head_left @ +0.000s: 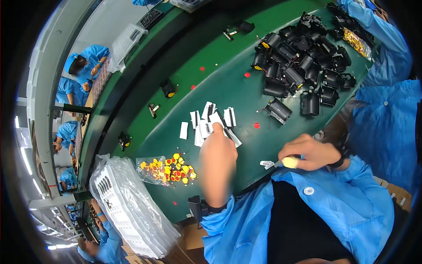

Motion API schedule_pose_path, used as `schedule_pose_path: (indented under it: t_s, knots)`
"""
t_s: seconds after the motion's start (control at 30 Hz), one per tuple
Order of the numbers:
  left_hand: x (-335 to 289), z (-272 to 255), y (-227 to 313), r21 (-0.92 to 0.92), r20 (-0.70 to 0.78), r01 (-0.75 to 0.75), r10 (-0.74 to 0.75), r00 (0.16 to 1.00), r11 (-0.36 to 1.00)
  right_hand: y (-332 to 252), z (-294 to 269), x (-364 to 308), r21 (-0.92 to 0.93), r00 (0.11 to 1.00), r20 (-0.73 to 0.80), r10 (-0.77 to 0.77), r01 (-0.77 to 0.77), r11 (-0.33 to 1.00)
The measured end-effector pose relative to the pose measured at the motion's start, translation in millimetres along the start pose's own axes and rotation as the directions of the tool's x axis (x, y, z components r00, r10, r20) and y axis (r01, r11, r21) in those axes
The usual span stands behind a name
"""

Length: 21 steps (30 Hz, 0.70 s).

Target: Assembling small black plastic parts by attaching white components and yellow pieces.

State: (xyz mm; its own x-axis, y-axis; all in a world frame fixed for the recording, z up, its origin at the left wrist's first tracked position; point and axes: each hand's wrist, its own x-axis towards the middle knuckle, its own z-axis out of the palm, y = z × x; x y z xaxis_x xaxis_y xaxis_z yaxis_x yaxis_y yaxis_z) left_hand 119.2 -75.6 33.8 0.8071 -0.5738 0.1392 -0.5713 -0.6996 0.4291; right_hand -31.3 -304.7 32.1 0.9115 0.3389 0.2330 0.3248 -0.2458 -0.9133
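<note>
My left hand [217,163], partly smeared, reaches over a loose pile of small white cards with black strips [205,127]. Its fingertip touches the pile; whether the fingers pinch a card is hidden. To the right, my right hand [310,153] is closed near my chest, with a pale yellow cover on one digit. A thin grey tool [277,164] sticks out of its fingers, its kind not clear. The tip lies beside small white printed labels [266,164] at the table's near edge.
Black cylindrical housings with wires [303,61] are heaped at the far right. Yellow and red pieces [171,169] spill from a clear bag on the left, beside bagged white trays [127,207]. A black part [167,88] lies on the far green strip. A co-worker's blue sleeve [373,26] is at upper right.
</note>
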Motion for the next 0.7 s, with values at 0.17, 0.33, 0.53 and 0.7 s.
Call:
schedule_pose_path:
  t_s: [0.17,0.33,0.53,0.7]
  knots:
    - [35,6,-9,0.235,0.063,0.011,-0.026,0.998,0.972,39,51,-6,0.062,1.0,-0.029,-0.005,0.007,0.998]
    - [28,-7,-1,0.224,-0.121,0.068,-0.042,0.992,0.972,36,48,-13,-0.061,0.998,-0.037,-0.06,0.058,0.996]
    - [4,-15,-100,-0.222,-0.451,0.075,-0.17,0.876,0.972,22,62,18,-0.215,0.918,-0.392,-0.052,-0.036,0.976]
    - [15,18,-128,-0.1,-0.202,0.034,-0.054,0.978,0.994,50,115,119,-0.364,0.824,-0.558,-0.101,-0.134,0.922]
